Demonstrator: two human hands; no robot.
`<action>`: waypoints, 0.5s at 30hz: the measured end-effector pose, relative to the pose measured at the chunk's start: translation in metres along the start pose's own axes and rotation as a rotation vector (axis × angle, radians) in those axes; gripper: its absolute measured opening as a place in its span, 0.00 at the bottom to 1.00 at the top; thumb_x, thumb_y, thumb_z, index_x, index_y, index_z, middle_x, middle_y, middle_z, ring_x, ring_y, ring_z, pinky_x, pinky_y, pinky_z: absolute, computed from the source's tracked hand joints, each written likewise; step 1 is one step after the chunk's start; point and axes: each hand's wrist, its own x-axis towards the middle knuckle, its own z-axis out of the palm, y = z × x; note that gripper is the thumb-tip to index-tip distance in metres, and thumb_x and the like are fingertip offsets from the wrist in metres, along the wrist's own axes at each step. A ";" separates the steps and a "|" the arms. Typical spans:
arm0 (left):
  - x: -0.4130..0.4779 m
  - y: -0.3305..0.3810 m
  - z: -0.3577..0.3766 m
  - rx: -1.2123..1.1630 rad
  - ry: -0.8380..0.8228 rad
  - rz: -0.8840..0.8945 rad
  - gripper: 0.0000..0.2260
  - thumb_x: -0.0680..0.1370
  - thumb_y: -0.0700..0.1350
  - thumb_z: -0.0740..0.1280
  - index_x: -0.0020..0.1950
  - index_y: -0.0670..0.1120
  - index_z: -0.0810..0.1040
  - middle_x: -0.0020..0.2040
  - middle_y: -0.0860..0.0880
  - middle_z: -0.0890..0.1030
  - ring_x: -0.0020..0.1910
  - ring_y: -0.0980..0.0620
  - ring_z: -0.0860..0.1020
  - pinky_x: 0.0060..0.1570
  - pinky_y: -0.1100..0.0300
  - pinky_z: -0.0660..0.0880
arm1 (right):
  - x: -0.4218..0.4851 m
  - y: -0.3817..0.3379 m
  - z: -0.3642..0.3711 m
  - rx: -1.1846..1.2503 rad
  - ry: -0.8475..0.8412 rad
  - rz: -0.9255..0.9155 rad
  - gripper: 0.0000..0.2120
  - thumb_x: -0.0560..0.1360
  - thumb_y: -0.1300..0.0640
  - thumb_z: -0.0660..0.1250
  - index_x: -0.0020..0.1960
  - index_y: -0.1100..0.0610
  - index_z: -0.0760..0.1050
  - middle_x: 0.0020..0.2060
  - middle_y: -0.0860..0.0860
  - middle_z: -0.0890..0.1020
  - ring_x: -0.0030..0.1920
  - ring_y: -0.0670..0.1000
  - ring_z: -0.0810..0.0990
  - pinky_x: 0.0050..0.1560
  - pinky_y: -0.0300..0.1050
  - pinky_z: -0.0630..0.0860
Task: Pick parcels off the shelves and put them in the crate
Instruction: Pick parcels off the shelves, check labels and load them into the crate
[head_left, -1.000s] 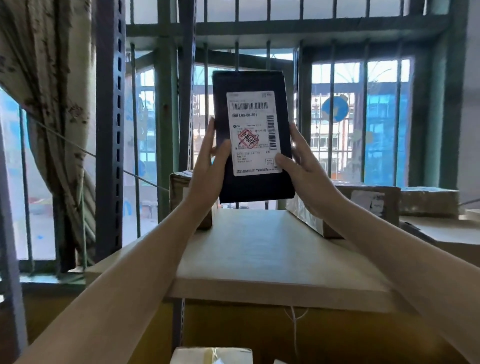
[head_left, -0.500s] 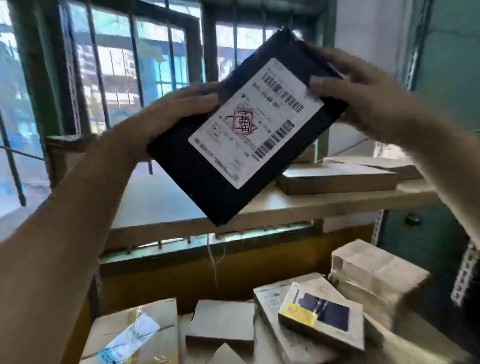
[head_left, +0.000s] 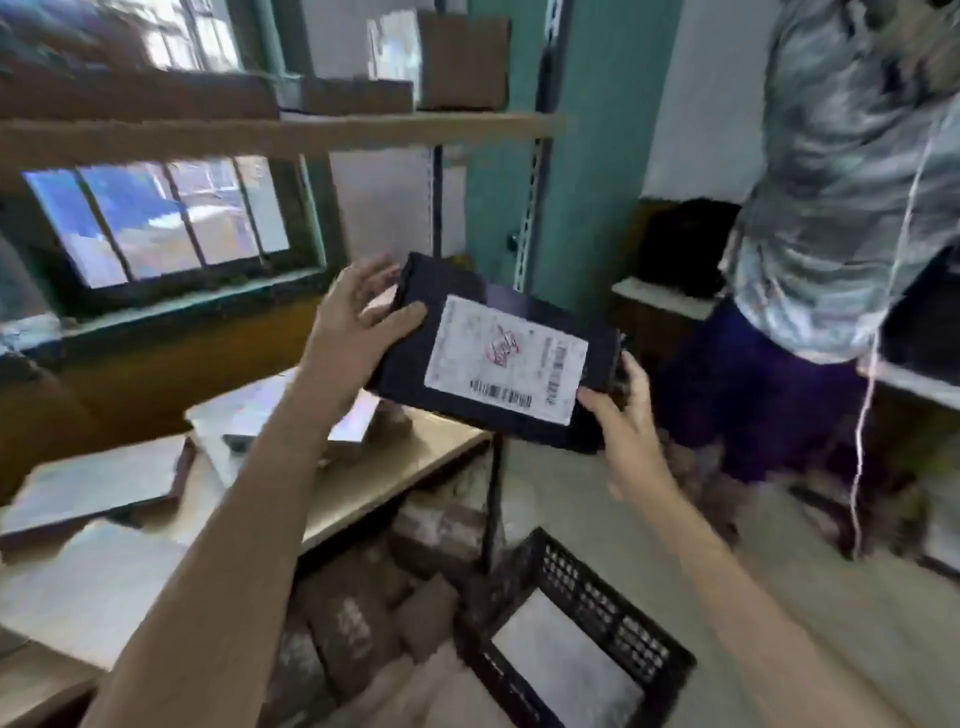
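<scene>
Your left hand (head_left: 358, 317) and right hand (head_left: 621, 410) grip the black parcel (head_left: 498, 353) by its ends, steadying it above the black crate (head_left: 582, 613).

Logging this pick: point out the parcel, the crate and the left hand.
parcel (head_left: 500, 358), head view, white label.
crate (head_left: 597, 591), head view, mesh wall.
left hand (head_left: 347, 335), head view, back of hand.

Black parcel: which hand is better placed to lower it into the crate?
Right, probably. The right hand grips the black parcel at its end above the crate; the left hand grips the end over the shelf.
</scene>
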 end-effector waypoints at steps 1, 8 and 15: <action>-0.002 -0.022 0.016 0.016 -0.042 -0.036 0.17 0.73 0.34 0.68 0.60 0.44 0.71 0.57 0.50 0.77 0.55 0.55 0.76 0.53 0.63 0.74 | -0.007 0.016 -0.027 -0.010 0.046 0.023 0.24 0.75 0.64 0.66 0.63 0.42 0.65 0.60 0.46 0.75 0.60 0.46 0.74 0.52 0.36 0.74; 0.011 -0.165 0.117 0.101 -0.399 -0.345 0.08 0.74 0.37 0.68 0.47 0.51 0.78 0.39 0.57 0.84 0.39 0.60 0.80 0.42 0.66 0.76 | -0.033 0.105 -0.154 -0.093 0.009 0.506 0.11 0.69 0.56 0.72 0.49 0.43 0.80 0.44 0.42 0.85 0.46 0.44 0.84 0.39 0.38 0.78; -0.007 -0.373 0.192 0.213 -0.534 -0.738 0.18 0.76 0.34 0.64 0.65 0.41 0.69 0.49 0.53 0.79 0.42 0.65 0.77 0.40 0.76 0.71 | -0.041 0.251 -0.188 0.066 0.497 0.917 0.10 0.73 0.53 0.69 0.54 0.44 0.76 0.48 0.44 0.83 0.46 0.48 0.82 0.41 0.44 0.79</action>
